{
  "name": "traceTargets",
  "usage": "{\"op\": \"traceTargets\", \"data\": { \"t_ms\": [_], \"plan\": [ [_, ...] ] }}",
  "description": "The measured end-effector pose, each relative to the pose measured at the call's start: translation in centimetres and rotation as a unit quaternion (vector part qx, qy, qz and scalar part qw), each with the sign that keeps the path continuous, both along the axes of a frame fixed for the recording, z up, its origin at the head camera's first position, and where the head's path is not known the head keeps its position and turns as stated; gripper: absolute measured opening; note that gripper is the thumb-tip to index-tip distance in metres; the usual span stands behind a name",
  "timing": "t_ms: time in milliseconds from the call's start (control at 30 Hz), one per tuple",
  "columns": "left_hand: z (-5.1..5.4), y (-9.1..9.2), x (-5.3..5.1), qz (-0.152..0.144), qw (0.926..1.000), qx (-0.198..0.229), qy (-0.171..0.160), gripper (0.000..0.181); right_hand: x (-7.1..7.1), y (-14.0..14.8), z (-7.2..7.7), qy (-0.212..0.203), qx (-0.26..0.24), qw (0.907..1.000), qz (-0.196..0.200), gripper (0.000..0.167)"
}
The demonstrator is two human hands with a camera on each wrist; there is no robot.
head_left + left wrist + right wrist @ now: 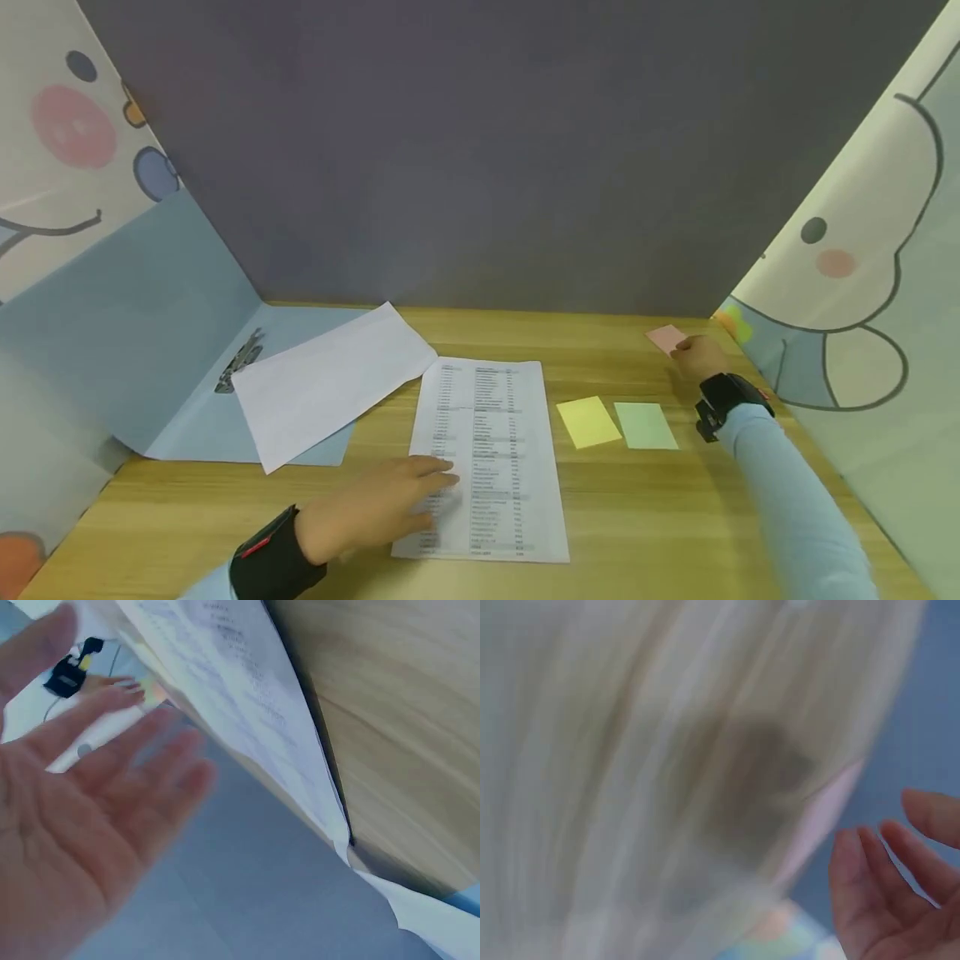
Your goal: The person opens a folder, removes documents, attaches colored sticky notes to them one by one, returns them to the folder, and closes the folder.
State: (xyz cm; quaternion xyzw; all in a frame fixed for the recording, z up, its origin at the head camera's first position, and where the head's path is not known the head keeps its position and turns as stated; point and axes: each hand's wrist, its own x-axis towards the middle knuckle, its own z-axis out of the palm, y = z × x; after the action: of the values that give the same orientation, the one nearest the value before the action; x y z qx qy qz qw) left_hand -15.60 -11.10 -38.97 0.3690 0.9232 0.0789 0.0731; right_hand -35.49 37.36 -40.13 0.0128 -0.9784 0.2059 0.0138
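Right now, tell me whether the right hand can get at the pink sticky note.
Likely yes: the right hand is right by the pink sticky note, with no other object between them.

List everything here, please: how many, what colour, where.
Table: one, yellow-brown woodgrain, beneath
Back panel: one, dark grey, rear
Cartoon side panels: two, mostly white, both sides
Clip folder: one, blue, open at left
Metal clip: one, silver, in the folder
Blank sheet: one visible, white, partly over folder
Printed sheet: one visible, white, centre
Sticky notes: three, yellow, green and pink, right of printed sheet
Left hand: one, bare, over printed sheet
Right hand: one, bare, by pink note
Wrist straps: two, black, wrists
Sleeves: two, pale blue, forearms
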Motion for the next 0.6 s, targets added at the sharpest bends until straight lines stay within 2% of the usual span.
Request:
{"op": "traceTargets", "data": {
  "t_ms": [67, 167, 267, 433, 600],
  "plan": [
    [0.1, -0.5, 0.8, -0.008, 0.9997, 0.024, 0.007, 0.044, -0.6, 1.0, -1.5, -0.023, 0.008, 0.9991, -0.034, 0.036],
    [-0.1, -1.3, 1.7, -0.031, 0.9981, 0.052, 0.012, 0.038, -1.1, 2.1, -3.4, -0.072, -0.007, 0.9954, -0.063, 0.033],
    [-0.4, -1.7, 2.0, -0.054, 0.9957, 0.074, 0.014, 0.034, -2.2, 2.8, -4.1, -0.105, -0.013, 0.9918, -0.072, 0.036],
    [-1.1, -1.6, 1.0, -0.079, 0.9915, 0.102, 0.021, 0.031, -5.1, 3.1, -3.9, -0.118, -0.001, 0.9916, -0.053, 0.05],
    [-1.4, -1.1, -0.4, -0.086, 0.9898, 0.105, 0.044, 0.031, -7.2, 3.2, -3.4, -0.125, -0.019, 0.9889, -0.077, 0.052]
  ]
}}
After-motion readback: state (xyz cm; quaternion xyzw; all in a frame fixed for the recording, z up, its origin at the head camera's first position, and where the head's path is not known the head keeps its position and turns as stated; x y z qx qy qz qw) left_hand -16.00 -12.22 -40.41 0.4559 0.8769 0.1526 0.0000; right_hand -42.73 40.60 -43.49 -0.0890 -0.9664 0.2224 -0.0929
